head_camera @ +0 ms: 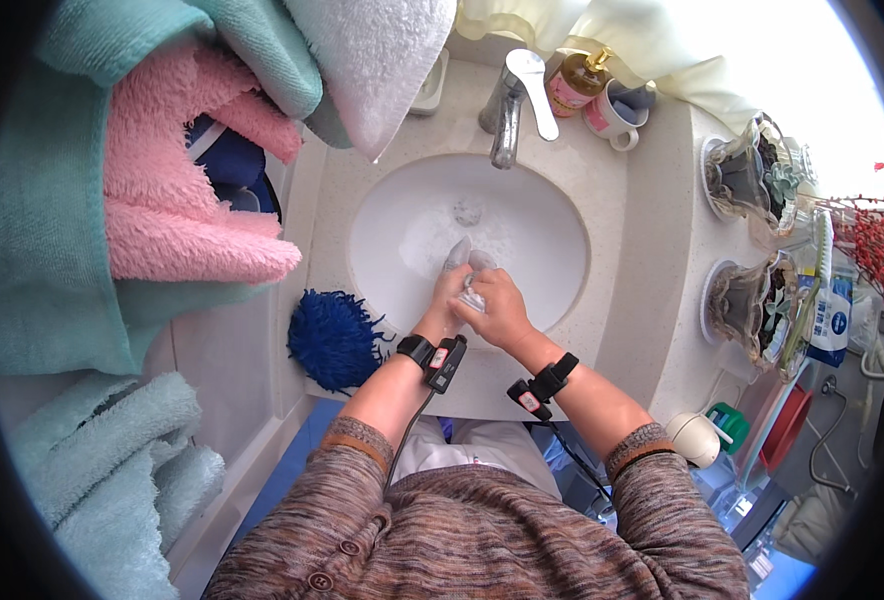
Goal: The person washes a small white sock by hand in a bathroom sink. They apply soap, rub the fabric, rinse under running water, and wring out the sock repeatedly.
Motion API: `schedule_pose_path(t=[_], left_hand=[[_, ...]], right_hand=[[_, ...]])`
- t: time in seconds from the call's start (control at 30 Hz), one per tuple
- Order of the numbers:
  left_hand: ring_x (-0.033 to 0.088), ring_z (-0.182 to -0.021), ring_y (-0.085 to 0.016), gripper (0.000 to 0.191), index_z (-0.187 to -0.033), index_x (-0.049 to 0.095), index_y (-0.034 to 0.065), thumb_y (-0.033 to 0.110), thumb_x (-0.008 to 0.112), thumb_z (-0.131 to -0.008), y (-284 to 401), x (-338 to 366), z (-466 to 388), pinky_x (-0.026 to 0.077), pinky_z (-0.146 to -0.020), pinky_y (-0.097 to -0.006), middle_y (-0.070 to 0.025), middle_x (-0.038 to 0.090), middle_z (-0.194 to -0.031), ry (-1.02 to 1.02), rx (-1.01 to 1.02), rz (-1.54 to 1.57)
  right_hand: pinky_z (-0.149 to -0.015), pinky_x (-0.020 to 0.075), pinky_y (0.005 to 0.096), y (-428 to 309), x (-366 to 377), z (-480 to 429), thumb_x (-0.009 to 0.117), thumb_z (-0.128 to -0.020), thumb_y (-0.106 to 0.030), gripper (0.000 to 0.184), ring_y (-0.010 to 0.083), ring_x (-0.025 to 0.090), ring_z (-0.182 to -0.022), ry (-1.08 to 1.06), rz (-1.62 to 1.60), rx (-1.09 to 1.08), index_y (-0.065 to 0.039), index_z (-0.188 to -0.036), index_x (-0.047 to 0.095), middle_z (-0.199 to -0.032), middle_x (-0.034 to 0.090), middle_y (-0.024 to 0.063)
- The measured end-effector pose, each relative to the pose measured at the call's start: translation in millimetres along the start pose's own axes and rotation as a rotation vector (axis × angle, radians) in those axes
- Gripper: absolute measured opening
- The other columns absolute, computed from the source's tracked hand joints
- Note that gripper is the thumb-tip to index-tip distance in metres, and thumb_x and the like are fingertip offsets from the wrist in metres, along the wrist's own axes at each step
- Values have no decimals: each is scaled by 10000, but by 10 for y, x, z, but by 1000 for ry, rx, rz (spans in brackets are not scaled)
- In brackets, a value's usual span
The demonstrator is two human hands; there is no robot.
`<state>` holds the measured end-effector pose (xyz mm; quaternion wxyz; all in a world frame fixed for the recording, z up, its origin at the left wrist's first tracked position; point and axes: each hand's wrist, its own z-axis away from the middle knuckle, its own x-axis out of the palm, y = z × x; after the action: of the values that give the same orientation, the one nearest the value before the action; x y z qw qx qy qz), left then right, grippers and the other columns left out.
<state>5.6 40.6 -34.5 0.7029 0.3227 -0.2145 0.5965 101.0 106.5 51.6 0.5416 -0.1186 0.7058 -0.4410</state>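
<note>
Over the front of the white oval washbasin (pixel 404 195), my left hand (pixel 446 300) and my right hand (pixel 502 307) are close together. Both grip a small wet, light-grey cloth (pixel 457 253), perhaps a sock; my fingers hide much of it. Part of the cloth sticks out ahead of my left hand, and a whitish fold shows between the hands. Foam or bubbles lie around the drain (pixel 467 211) beyond them. At the back of the basin stands a chrome tap (pixel 506 139) with its lever turned to the right; no stream is plain from its spout.
A blue shaggy chenille duster (pixel 333 339) lies left of the basin. Behind are a soap dish (pixel 433 86), a pump bottle (pixel 575 84) and a mug (pixel 614 120). Towels (pixel 179 232) hang at left. Potted plants (pixel 749 176) line the right ledge. Cables trail from my wrist devices.
</note>
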Motion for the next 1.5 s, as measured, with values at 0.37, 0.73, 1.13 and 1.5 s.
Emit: schedule_pose_path(t=[0.37, 0.73, 1.13, 1.5], left_hand=[[608, -898, -191, 342, -1165, 507, 74, 196, 619, -865, 136, 244, 76, 519, -789, -347, -62, 592, -1013, 121, 436, -131], [580, -1018, -205, 613, -1237, 466, 116, 530, 632, -817, 557, 279, 542, 487, -869, -347, -72, 575, -1106, -199, -27, -79], [529, -679, -173, 135, -781, 513, 47, 43, 473, -652, 582, 834, 619, 461, -651, -292, -63, 523, -775, 5, 593, -41], [522, -658, -140, 169, -678, 543, 4, 141, 507, -585, 776, 1163, 1074, 437, -637, -264, -73, 576, -704, -303, 683, -672]], right_hand=[[-752, 504, 355, 161, 221, -176, 681, -823, -336, 401, 214, 604, -902, 553, -1190, 1178, -39, -1077, 591, -1021, 617, 116], [-805, 493, 375, -56, -435, -475, 754, -609, -97, 320, 308, 558, -936, -118, -72, -301, -107, -911, 650, -1040, 569, 100], [-766, 486, 320, -271, 48, -382, 647, -836, -165, 242, 181, 594, -853, 606, -1264, 713, -35, -1030, 584, -932, 599, 61], [-650, 527, 328, -163, -338, -540, 499, -919, -230, 209, 180, 636, -777, -209, -1518, 938, -57, -967, 606, -895, 637, 61]])
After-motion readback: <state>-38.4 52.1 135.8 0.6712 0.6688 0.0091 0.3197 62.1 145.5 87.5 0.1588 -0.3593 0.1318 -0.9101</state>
